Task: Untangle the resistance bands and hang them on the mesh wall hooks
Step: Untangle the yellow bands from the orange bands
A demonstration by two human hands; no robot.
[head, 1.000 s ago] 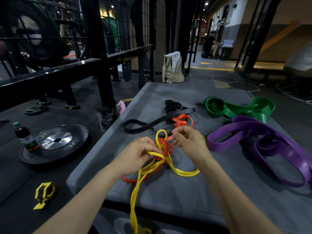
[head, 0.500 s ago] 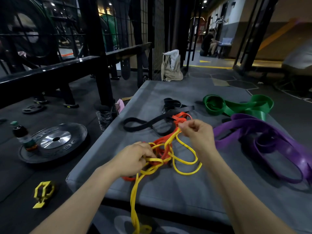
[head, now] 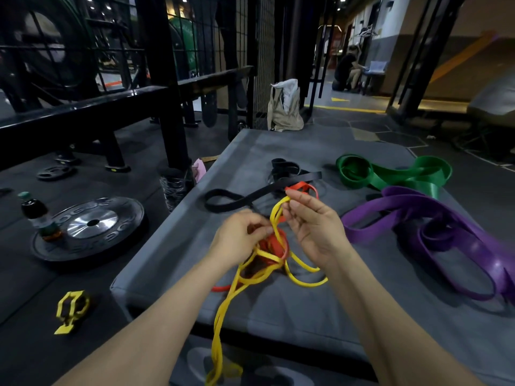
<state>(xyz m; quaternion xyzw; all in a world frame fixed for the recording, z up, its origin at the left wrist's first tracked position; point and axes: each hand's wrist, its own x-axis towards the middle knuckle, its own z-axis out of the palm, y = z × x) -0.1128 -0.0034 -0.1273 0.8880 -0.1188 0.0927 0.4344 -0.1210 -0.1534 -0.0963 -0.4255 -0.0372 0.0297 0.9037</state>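
A thin yellow band point(head: 223, 310) and an orange-red band point(head: 274, 245) lie knotted together on a grey mat point(head: 292, 310). My left hand point(head: 241, 238) pinches the tangle where yellow crosses orange. My right hand point(head: 315, 227) pinches a raised loop of the yellow band with its fingertips. The yellow band's long end hangs over the mat's near edge. A black band point(head: 237, 197), a green band point(head: 390, 175) and a wide purple band point(head: 446, 232) lie loose farther back on the mat. A black mesh wall point(head: 260, 51) stands behind the mat.
On the floor to the left are a black weight plate point(head: 92, 227), a bottle point(head: 37, 215) and a yellow clip point(head: 71, 306). A beige bag point(head: 284, 107) stands beyond the mat. A black rack frame point(head: 167, 93) lines the left side. A person sits far back.
My right hand lifted the yellow loop up and drew back toward my left hand. The tangle bunched up tighter under my left hand.
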